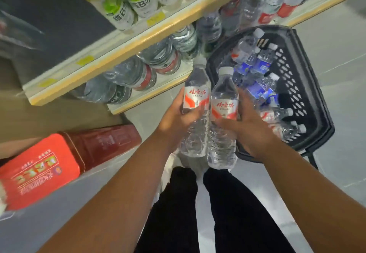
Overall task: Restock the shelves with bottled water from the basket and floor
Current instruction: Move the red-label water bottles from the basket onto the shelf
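At mid-frame the left hand point(176, 116) grips one bottle point(196, 94) round its middle, fingers point(188, 114) curled over the lower edge of the label. The right hand point(249, 133) grips a second bottle point(224, 104) the same way. The two bottles are held side by side, caps pointing up the frame, between the basket point(309, 86) at the right and the shelf point(122, 46) at the upper left. More bottles lie in the basket. Both bottles look full, so they are probably fairly heavy for one hand. The thin clear plastic will likely give under a squeeze, and its smooth, ribbed walls may slip. The labelled waist is the surest hold, with the base set down first on the shelf.
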### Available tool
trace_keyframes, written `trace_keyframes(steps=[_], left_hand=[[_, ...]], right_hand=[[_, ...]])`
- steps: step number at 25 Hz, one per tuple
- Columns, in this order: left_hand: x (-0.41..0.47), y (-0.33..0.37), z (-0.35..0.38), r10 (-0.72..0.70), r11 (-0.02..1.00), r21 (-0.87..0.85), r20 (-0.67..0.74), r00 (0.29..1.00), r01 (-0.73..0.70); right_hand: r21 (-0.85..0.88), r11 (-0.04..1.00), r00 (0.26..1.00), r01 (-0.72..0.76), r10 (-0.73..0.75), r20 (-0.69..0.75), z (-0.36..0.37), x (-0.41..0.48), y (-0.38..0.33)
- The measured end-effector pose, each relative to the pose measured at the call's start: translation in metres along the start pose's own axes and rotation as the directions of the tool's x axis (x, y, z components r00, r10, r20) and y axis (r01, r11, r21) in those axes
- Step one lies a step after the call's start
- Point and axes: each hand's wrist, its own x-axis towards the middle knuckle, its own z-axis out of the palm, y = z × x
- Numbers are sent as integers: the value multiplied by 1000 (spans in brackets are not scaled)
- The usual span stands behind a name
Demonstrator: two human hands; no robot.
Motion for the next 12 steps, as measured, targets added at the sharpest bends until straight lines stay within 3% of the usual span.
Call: trace_keyframes(steps=[3,6,8,12], left_hand=[[-40,-7,-35,53,983,-166,-140,989,-76],[-72,-15,-71,26,966,-237,-304,952,-102],[-94,-22,-98,-7,963,-247,-422,906,-107],[-136,-46,-147,58,956,-223,-495,867,-192]], right_hand=[[-169,985,987,-39,63,144,43,4,-5],[-254,967,983,-32,77,168,92,10,-6],[-290,956,972,-45,109,209,127,17,1],[-410,911,942,-45,175,286,192,17,11]])
